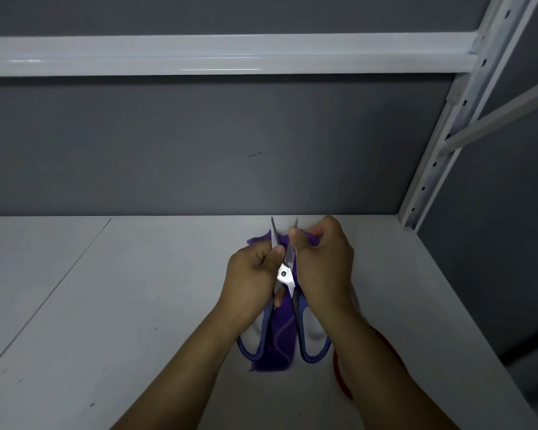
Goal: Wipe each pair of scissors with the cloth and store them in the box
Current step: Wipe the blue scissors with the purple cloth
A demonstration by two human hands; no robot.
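Now I have the scissors (284, 274) over the middle of the desk (121, 305), blades spread and pointing far, blue handles near. My left hand (249, 280) grips them by the left blade next to the pivot, fingers curled round. My right hand (323, 265) pinches the purple cloth (280, 336) onto the right blade; the rest of the cloth shows between the handles. The steel looks stiff, slick and sharp-edged, so I judge the wipe should run along the flat toward the tip, holding by the pivot or handles. The cloth is soft and limp. I see no box.
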